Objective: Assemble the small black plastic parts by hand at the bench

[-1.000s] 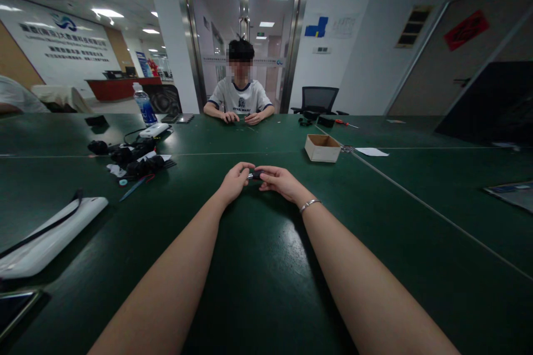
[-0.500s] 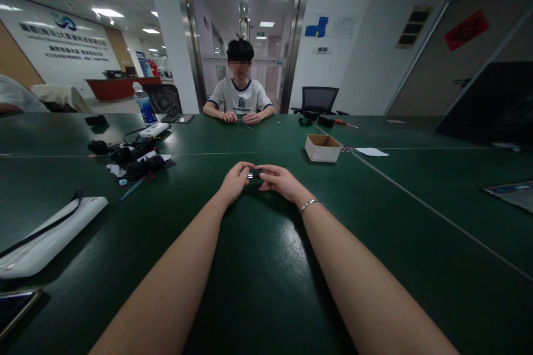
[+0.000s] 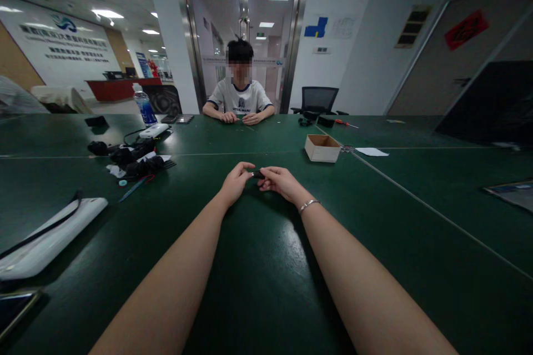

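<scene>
My right hand (image 3: 278, 178) pinches a small black object with a shiny silver end (image 3: 259, 174) between thumb and fingers, just above the green table. The silver end points left, and the small size leaves its exact kind unclear. My left hand (image 3: 235, 181) is at that end, its thumb tip at or against the silver part. The left index finger stretches out above, apart from the thumb. A silver bracelet (image 3: 309, 206) circles my right wrist.
Beyond my hands stands an open cardboard box (image 3: 322, 149), with white paper (image 3: 372, 151) beside it. Black bundled items (image 3: 137, 158), a white long case (image 3: 54, 235) and a bottle (image 3: 144, 105) are on the left. Another person (image 3: 239, 96) sits opposite, hands on the table (image 3: 258, 266).
The black object has tilted and shifted slightly right in my right hand. My left index finger has come away from it, and the right fingers have drawn back a little.
</scene>
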A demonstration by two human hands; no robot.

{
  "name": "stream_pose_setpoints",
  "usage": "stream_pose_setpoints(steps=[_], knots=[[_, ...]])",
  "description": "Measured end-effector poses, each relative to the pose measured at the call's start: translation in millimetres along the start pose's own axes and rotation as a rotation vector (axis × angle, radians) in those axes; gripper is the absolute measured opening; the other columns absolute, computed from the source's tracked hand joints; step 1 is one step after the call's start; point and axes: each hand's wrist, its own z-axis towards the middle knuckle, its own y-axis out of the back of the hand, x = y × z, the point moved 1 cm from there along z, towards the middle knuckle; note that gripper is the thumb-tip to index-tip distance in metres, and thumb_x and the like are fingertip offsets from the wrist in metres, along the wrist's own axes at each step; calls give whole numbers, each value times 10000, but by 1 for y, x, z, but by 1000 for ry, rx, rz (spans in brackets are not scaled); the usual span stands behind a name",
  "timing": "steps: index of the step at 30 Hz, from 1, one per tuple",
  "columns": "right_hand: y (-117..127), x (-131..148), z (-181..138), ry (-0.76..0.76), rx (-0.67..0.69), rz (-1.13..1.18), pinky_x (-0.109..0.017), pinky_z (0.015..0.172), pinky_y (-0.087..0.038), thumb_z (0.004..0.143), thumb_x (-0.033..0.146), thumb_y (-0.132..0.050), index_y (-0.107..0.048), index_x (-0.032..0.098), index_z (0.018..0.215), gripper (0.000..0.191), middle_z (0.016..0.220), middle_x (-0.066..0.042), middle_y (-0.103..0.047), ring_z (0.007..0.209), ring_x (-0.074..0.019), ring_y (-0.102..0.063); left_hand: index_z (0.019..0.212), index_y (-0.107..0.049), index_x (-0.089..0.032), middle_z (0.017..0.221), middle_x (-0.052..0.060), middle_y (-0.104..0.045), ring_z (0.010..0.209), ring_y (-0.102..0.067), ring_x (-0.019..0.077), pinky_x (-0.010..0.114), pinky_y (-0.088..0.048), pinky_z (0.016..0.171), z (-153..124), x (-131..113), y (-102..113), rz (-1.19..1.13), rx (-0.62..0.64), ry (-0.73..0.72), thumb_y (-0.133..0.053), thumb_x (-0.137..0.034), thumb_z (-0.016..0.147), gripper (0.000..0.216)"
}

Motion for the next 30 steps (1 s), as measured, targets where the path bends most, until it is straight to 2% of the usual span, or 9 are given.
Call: stream_pose_setpoints(steps=[3, 6, 12, 20, 25, 30], knots=[[0, 0, 0, -7, -8, -5, -222, 573, -579, 936, 146, -543, -611, 81, 897, 102, 625, -62, -650, 473, -87, -581, 992, -594, -168, 658, -25, -444, 586, -433, 111, 215, -352, 542, 0, -1, 0, 12, 10, -17, -515, -213, 748, 261], [0, 0, 0, -8, -14, 10, -232, 574, -581, 913, 175, -591, -613, 83, 893, 96, 621, -62, -650, 470, -94, -587, 972, -598, -159, 673, -19, -469, 594, -449, 111, 215, -358, 546, -1, -5, 0, 2, 4, -12, -515, -199, 731, 258], [1, -1, 1, 3, -14, 15, -225, 561, -578, 900, 193, -616, -619, 93, 879, 101, 621, -62, -653, 476, -99, -594, 1001, -584, -165, 616, -18, -485, 535, -440, 107, 210, -339, 509, -1, -4, -3, -13, 18, 42, -439, -310, 834, 264], [2, -2, 2, 0, -2, 11, -228, 581, -585, 889, 210, -635, -628, 92, 895, 118, 638, -62, -657, 490, -95, -594, 1007, -596, -173, 646, -22, -483, 546, -438, 103, 209, -350, 515, 0, -1, 0, 3, 17, -9, -517, -242, 762, 266], [2, -1, 1, 4, 0, 6, -219, 572, -582, 902, 173, -604, -632, 89, 913, 90, 655, -66, -663, 480, -86, -583, 983, -600, -161, 568, -19, -491, 502, -435, 107, 207, -333, 490, -1, -3, -2, -36, 30, 14, -443, -321, 840, 266], [2, -1, 1, -2, -4, 16, -233, 586, -589, 876, 182, -642, -634, 98, 910, 92, 670, -64, -668, 490, -94, -599, 990, -618, -170, 644, -9, -531, 511, -451, 95, 203, -357, 498, -1, -4, -1, -22, 13, 25, -466, -272, 810, 257]])
